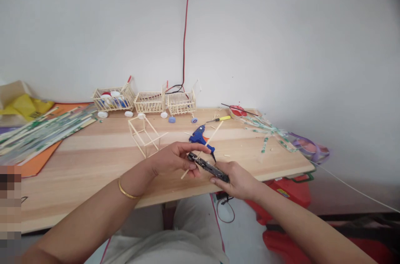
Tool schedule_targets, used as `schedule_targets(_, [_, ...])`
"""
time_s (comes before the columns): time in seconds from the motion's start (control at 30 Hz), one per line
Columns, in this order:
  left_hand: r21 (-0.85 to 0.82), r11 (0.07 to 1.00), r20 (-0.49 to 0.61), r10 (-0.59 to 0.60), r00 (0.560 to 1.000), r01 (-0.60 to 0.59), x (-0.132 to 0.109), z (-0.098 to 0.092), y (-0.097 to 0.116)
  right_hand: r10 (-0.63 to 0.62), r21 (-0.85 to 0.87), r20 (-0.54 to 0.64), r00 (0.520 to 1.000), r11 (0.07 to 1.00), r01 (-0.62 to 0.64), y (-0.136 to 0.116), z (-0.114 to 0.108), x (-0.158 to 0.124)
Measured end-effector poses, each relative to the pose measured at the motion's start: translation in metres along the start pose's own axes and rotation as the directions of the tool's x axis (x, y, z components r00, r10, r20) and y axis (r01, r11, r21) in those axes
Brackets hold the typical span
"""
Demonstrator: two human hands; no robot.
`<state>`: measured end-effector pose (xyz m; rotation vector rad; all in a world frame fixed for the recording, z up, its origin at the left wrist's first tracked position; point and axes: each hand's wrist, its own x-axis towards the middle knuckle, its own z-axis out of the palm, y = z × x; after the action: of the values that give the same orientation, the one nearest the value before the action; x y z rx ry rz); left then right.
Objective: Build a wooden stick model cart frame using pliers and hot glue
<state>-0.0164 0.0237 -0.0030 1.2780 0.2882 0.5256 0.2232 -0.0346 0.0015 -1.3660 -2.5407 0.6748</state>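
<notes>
Spans the foreground as a pale wooden tabletop [93, 164] set against the wall. Carries along its back edge three small carts of thin wooden sticks [150, 102] on bottle-cap wheels, with an open box-shaped stick frame [143, 133] just in front. Holds a blue plastic glue gun [198, 135] near the middle, with a yellow-handled screwdriver [220, 119] and a red round roll [238, 110] behind it. Bears green-and-white paper strips [40, 133] over an orange sheet [37, 162] at the left, and scattered strips of the same kind [265, 130] at the right.
</notes>
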Motion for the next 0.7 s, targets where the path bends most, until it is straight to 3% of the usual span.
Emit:
schedule_targets(0.27, [0.018,0.999,0.009,-0.045,0.999,0.045,-0.001,0.0,0.004,-0.085,0.049,0.015,0.996,0.995,0.085,0.005,-0.003,0.002])
schedule_targets(0.53, [-0.005,0.998,0.007,-0.066,0.998,0.066,-0.002,0.0,0.007,-0.007,0.035,-0.009,1.0,0.999,0.007,0.005,0.008,0.003])
schedule_targets(0.7, [-0.021,0.997,0.02,-0.08,0.997,0.081,-0.002,0.001,0.006,-0.006,0.028,0.025,1.0,1.0,0.005,0.006,0.0,0.003])
